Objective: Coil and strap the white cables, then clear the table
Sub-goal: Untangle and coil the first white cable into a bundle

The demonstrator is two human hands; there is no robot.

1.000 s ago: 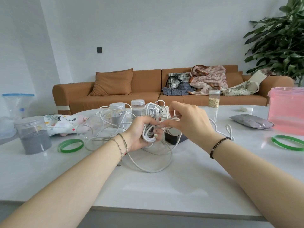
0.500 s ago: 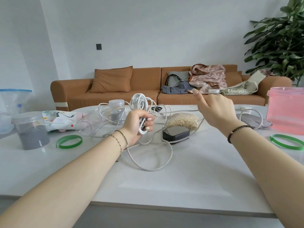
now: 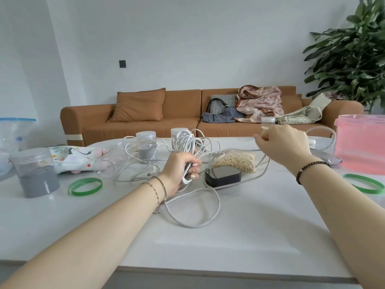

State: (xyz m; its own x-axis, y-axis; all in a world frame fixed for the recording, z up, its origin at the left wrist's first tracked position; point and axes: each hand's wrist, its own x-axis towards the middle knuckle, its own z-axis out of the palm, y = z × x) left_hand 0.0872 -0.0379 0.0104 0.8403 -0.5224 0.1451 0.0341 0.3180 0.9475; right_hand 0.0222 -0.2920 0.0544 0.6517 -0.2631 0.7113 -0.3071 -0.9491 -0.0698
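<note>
Head: cable coil [image 3: 186, 140] in left hand [image 3: 178, 171], strand [image 3: 239, 150] in right hand [image 3: 283, 143]

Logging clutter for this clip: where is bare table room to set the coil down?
Free: the near table strip in front of the looped white cable, and the patch before the left green ring. Crowded: back around the jar, oat bag and black box.

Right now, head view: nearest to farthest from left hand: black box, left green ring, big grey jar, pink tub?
1. black box, just right of left hand
2. left green ring, leftward
3. big grey jar, far left
4. pink tub, far right
</note>
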